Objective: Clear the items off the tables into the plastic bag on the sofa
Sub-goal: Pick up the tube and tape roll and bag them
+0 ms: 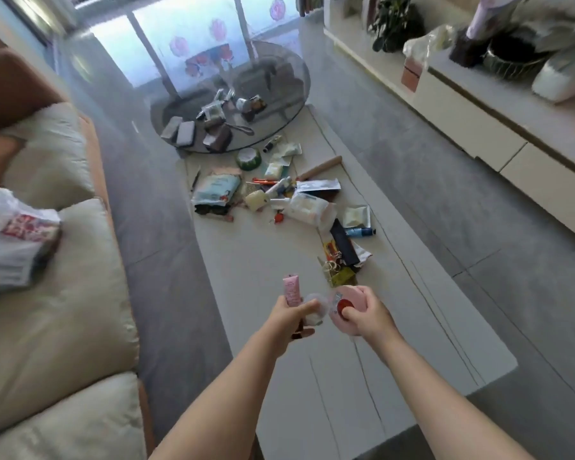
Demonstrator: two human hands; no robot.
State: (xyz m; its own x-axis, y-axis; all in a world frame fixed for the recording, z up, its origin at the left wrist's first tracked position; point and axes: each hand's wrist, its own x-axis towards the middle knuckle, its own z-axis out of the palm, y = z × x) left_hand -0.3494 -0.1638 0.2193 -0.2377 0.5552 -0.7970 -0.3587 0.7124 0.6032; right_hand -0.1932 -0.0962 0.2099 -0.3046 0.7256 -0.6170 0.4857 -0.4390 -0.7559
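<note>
While the plastic bag (12,234) lies on the sofa (63,293) cushions beside the long white desk (412,327), clutter (279,197) crowds the desk's far end. Over its near half, the right hand (362,313) grips a pink round case (344,310); the left hand (287,318) clutches a pink tube (291,291) and a clear round container (314,310).

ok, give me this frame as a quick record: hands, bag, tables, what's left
left hand: grips a pink tube and a clear round lid
right hand: grips a pink round case
plastic bag: on the sofa, to the person's left, apart from both hands
white table: packets, tubes and clips lie scattered at its middle and far end
glass table: wallets and small items near its front edge
status: clearing unfinished
</note>
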